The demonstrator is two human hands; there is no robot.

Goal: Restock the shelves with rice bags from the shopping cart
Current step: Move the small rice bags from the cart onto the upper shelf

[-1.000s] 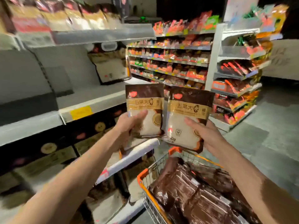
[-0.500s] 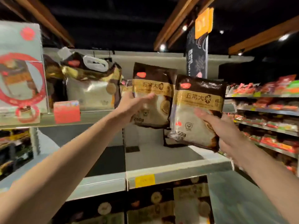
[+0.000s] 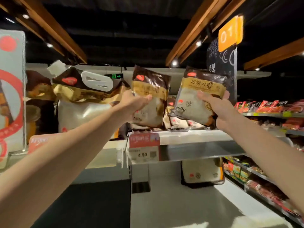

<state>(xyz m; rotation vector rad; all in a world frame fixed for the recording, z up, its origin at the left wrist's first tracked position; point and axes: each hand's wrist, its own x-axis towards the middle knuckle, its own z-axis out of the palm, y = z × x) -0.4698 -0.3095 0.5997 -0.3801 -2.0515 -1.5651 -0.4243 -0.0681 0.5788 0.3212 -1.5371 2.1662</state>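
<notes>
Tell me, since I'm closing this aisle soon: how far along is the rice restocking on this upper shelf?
Done: a few small bags lie on the upper shelf. In hand: the left hand grips one rice bag, the right hand a second bag, both raised at shelf level. Left: neither is set down; bare shelf shows in front. The cart is out of view, so remaining stock is unknown.

Left rice bag [image 3: 151, 83] and right rice bag [image 3: 202, 86] up at top shelf [image 3: 197, 137] (earlier over cart)

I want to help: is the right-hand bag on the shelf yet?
Not set down: the right hand grips the bag at the shelf edge; touching, cannot tell.
</notes>
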